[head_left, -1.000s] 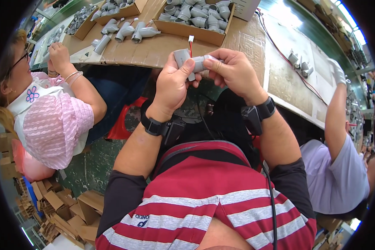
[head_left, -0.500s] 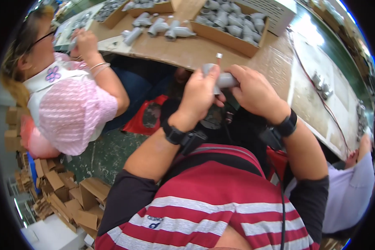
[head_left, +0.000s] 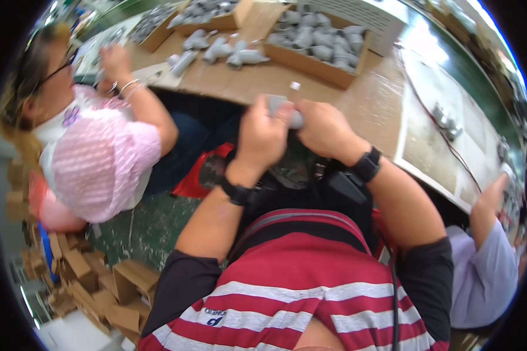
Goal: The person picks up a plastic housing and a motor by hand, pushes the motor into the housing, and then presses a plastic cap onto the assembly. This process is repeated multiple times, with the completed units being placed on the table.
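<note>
A grey plastic pipe fitting (head_left: 276, 105) is held up in front of me, just off the table's near edge, partly covered by my fingers and smeared by motion. My left hand (head_left: 261, 136) is closed round one side of it, thumb on top. From the right, my right hand (head_left: 327, 130) grips its other end with curled fingers. A small white-tipped piece (head_left: 295, 86) sticks up beside the fitting; I cannot tell what it is or whether it is attached.
An open cardboard box (head_left: 310, 65) of similar fittings stands on the cardboard-covered table (head_left: 216, 82), with several loose fittings (head_left: 219, 51) left of it. A co-worker in pink (head_left: 99, 152) sits at left; another person's sleeve (head_left: 486, 275) shows at right. Cardboard boxes (head_left: 99, 286) pile up on the floor.
Both hands have shifted a little left with the fitting, and my right hand has drawn closer to the left. The fitting is turned and more hidden.
</note>
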